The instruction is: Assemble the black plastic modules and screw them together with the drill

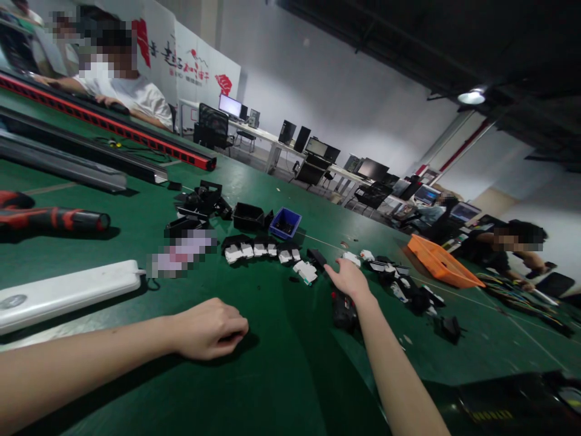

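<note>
My left hand (213, 330) rests on the green tabletop (281, 339), its fingers curled into a loose fist with nothing visible inside. Further forward, my right hand (349, 277) reaches out over the table with its thumb stretched to the left; the other fingers are partly hidden behind the hand. Just past it lies a small white part (352, 258), and a black piece (316, 258) is left of the thumb. A white block-shaped part (305, 272) lies further left. Beside my right wrist is a black and red tool (344, 312), partly covered by the arm.
A row of black-and-white parts (261, 248) runs leftward below a blue bin (285, 223) and black bin (247, 216). More parts (411, 293) lie right, near an orange tray (442, 261). A red-black power tool (54, 218) and white bar (68, 293) lie left. People sit at both sides.
</note>
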A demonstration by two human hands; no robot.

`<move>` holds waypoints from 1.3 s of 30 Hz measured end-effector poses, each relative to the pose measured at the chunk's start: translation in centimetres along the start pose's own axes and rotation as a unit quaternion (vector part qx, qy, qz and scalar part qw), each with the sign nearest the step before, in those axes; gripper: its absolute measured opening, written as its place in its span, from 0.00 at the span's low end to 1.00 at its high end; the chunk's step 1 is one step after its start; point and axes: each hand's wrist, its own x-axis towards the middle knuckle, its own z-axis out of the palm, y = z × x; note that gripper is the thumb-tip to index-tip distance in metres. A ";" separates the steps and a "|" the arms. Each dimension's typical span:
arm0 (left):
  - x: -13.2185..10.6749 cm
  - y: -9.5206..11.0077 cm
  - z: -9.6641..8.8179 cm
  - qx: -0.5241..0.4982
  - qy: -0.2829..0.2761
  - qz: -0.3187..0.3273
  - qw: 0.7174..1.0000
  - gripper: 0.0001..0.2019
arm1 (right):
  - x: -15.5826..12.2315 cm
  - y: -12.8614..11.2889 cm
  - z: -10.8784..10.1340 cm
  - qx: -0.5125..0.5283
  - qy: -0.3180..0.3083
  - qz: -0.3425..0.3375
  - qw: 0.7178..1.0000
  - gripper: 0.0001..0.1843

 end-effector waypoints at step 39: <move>0.1 -3.9 -1.3 -0.568 0.270 -0.368 0.685 0.16 | -6.8 -9.2 4.5 0.057 0.204 -0.174 0.962 0.23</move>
